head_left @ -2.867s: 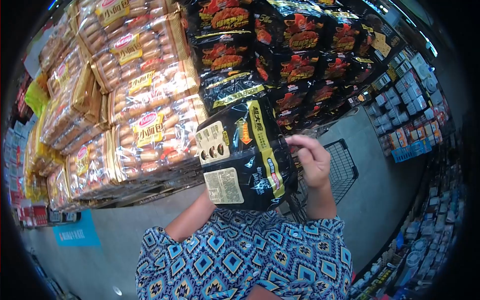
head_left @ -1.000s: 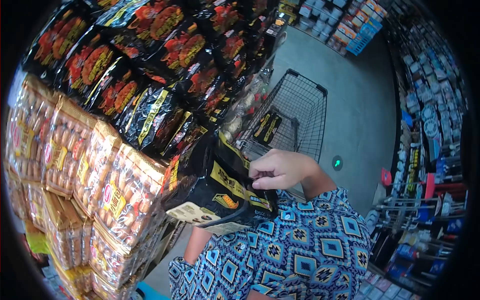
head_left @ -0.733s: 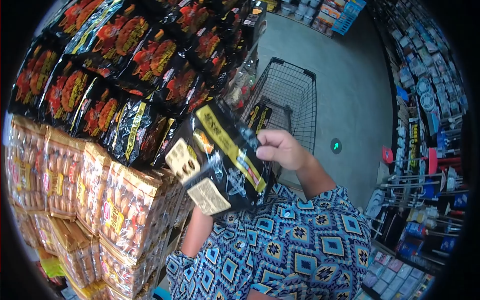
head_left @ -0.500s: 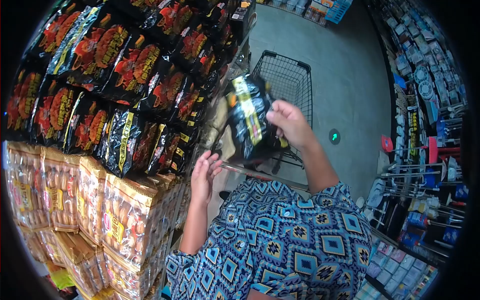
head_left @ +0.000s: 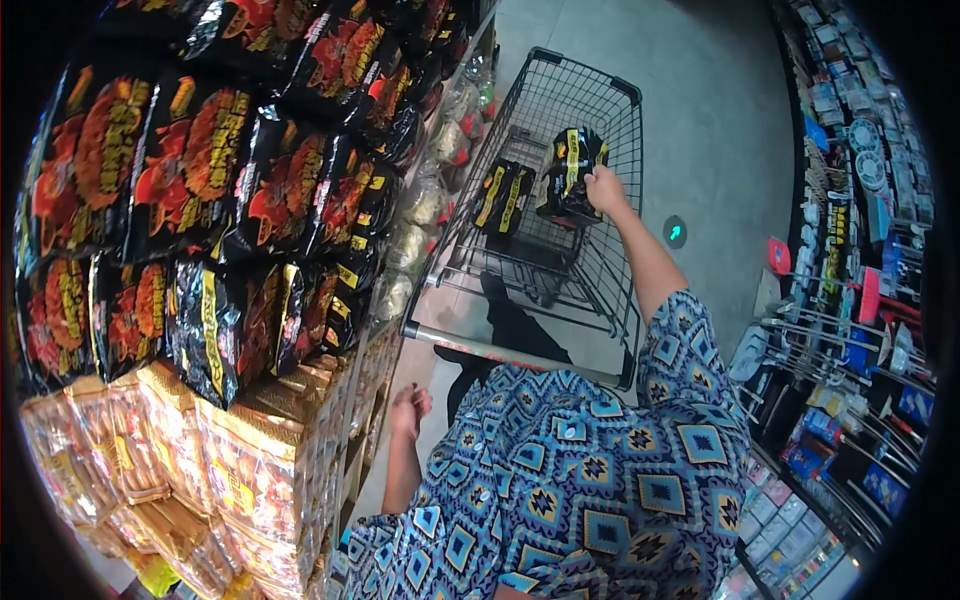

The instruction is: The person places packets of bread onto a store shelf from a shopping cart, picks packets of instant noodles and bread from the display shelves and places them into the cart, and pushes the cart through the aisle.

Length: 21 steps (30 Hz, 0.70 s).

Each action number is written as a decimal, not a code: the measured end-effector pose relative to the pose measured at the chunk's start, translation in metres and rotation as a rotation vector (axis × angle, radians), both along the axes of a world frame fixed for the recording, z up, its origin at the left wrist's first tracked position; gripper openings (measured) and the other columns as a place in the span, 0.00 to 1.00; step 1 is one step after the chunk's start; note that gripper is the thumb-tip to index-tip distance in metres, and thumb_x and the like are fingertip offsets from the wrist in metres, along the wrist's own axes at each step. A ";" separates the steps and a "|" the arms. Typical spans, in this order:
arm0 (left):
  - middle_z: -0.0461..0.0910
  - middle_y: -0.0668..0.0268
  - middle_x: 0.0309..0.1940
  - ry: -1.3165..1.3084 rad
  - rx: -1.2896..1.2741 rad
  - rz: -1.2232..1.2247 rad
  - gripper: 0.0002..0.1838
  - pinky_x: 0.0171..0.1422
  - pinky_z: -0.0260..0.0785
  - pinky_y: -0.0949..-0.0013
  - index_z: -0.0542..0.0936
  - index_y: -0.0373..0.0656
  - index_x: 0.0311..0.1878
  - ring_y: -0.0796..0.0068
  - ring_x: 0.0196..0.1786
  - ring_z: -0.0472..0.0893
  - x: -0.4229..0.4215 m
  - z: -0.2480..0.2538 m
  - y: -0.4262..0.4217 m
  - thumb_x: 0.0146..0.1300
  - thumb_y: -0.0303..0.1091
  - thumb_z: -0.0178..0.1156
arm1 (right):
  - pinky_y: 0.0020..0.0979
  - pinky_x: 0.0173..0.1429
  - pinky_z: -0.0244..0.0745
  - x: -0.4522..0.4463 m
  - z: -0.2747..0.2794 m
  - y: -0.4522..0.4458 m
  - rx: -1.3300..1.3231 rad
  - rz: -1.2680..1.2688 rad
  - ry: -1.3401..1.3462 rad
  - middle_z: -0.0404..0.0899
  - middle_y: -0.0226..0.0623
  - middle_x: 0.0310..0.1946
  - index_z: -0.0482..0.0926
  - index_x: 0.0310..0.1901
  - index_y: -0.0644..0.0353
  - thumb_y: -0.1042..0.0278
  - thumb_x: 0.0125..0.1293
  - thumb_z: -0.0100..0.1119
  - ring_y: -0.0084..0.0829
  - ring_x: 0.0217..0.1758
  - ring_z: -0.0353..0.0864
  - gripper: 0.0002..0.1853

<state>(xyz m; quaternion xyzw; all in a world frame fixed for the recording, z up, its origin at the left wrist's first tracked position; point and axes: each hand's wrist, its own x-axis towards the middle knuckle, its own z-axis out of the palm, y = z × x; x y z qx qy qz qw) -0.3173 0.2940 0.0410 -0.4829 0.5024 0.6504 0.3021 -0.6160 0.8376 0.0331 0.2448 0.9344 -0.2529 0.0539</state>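
Note:
A black bag with a yellow band (head_left: 572, 170) hangs from my right hand (head_left: 605, 190), whose fingers are closed on its right edge. The bag is over the wire shopping cart (head_left: 625, 120); whether it touches the basket cannot be made out. Beside it, to the left, similar black packages (head_left: 503, 198) lie in the cart. My left hand (head_left: 411, 408) is low, left of the cart's handle, with fingers slightly bent and apart and nothing in them.
Stacked black snack bags (head_left: 200, 150) stand on the left, above clear packs of small breads (head_left: 245, 480). Wrapped pale items (head_left: 425, 200) line the stack's edge by the cart. On the right is a shelf with brushes and household goods (head_left: 860, 330).
The black bag has moved away from my body, out over the cart, in my right hand. My left hand has let go of it and dropped lower. The view has shifted toward the cart.

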 end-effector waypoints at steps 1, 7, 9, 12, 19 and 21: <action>0.79 0.60 0.42 -0.073 -0.064 -0.078 0.21 0.40 0.73 0.68 0.70 0.41 0.58 0.69 0.37 0.80 0.008 -0.006 -0.002 0.70 0.46 0.49 | 0.48 0.44 0.71 -0.003 -0.017 0.004 0.012 -0.009 -0.053 0.78 0.55 0.33 0.74 0.33 0.64 0.61 0.62 0.55 0.55 0.41 0.77 0.12; 0.79 0.61 0.40 -0.193 -0.159 -0.117 0.20 0.37 0.72 0.69 0.70 0.43 0.57 0.70 0.36 0.80 0.049 0.003 -0.019 0.69 0.45 0.51 | 0.47 0.52 0.71 -0.007 -0.068 -0.002 -0.023 -0.072 -0.265 0.78 0.55 0.40 0.75 0.39 0.63 0.60 0.64 0.52 0.54 0.49 0.77 0.13; 0.80 0.62 0.39 -0.213 -0.185 -0.087 0.19 0.37 0.72 0.70 0.71 0.43 0.56 0.71 0.36 0.80 0.046 0.007 -0.020 0.69 0.45 0.52 | 0.48 0.56 0.71 -0.005 -0.082 -0.009 -0.054 -0.128 -0.338 0.78 0.54 0.46 0.75 0.46 0.61 0.60 0.66 0.50 0.53 0.53 0.76 0.15; 0.80 0.62 0.40 -0.197 -0.214 -0.067 0.19 0.37 0.72 0.70 0.71 0.43 0.56 0.71 0.37 0.80 0.045 0.010 -0.021 0.69 0.45 0.53 | 0.49 0.51 0.70 0.015 -0.104 -0.030 -0.021 -0.134 -0.291 0.79 0.53 0.39 0.74 0.39 0.62 0.58 0.65 0.52 0.54 0.48 0.77 0.14; 0.80 0.63 0.41 -0.079 -0.166 -0.159 0.20 0.41 0.72 0.71 0.71 0.43 0.58 0.73 0.39 0.80 0.019 0.029 0.003 0.70 0.46 0.52 | 0.45 0.60 0.69 0.038 -0.137 -0.068 0.033 -0.014 -0.492 0.72 0.51 0.52 0.77 0.50 0.56 0.63 0.64 0.53 0.50 0.57 0.72 0.15; 0.80 0.63 0.41 -0.072 -0.162 -0.170 0.20 0.42 0.72 0.71 0.71 0.43 0.58 0.73 0.39 0.80 0.014 0.030 0.008 0.70 0.46 0.52 | 0.43 0.64 0.67 0.035 -0.144 -0.069 -0.031 0.045 -0.557 0.70 0.53 0.55 0.76 0.50 0.60 0.65 0.62 0.52 0.51 0.60 0.69 0.16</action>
